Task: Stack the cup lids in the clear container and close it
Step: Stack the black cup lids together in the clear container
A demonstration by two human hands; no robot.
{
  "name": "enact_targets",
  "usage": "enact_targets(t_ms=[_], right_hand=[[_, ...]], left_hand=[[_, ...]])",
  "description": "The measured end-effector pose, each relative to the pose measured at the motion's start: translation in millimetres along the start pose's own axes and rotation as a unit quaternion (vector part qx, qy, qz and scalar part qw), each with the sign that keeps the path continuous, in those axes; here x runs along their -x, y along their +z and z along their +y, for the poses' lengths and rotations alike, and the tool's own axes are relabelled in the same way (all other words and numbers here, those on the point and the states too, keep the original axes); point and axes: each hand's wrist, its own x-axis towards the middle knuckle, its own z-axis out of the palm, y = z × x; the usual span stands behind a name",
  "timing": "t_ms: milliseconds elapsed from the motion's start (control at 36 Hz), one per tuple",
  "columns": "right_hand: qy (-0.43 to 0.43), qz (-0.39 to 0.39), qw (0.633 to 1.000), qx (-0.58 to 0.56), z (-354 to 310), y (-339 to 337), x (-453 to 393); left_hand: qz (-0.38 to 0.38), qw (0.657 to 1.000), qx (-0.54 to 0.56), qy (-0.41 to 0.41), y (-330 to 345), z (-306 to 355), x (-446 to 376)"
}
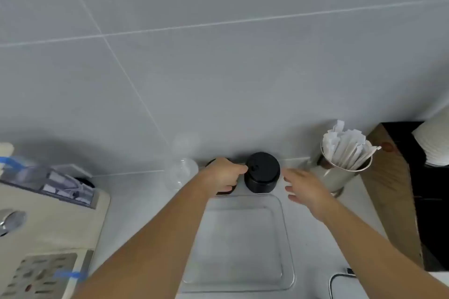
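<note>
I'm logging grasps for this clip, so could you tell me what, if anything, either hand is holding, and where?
The left hand touches the side of the black lid stack; whether it grips cannot be told. The right hand is open beside it, holding nothing.

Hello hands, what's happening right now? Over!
Left hand grips black lid stack. Right hand open beside it. Clear container empty. Nothing in the way.

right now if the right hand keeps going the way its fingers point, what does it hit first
Most likely the black stack of cup lids: the open right hand points left toward its side, a small gap away. Depth is hard to judge from this view.
</note>
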Motion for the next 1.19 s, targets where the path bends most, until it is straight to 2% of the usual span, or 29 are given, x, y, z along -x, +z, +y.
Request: enact_targets(t_ms=[111, 222, 500, 750, 1194], right_hand=[[0.039, -0.013, 0.993, -0.108, 4, 0, -9], [0.049, -0.020, 0.987, -0.152, 7, 5, -14], [0.048, -0.045, 0.981, -0.180, 11, 9, -24], [0.046, -0.081, 0.978, -0.189, 11, 11, -29], [0.044, -0.056, 0.975, -0.212, 13, 11, -29]], left_hand=[[0.006, 1.000, 0.019, -0.006, 8, 4, -5], [0.007, 0.999, 0.027, -0.023, 14, 5, -9], [0.017, 0.996, 0.065, -0.051, 34, 13, -15], [-0.022, 0.984, 0.154, -0.088, 42, 22, -14], [-0.013, 0.971, 0.221, -0.090, 47, 28, -13]])
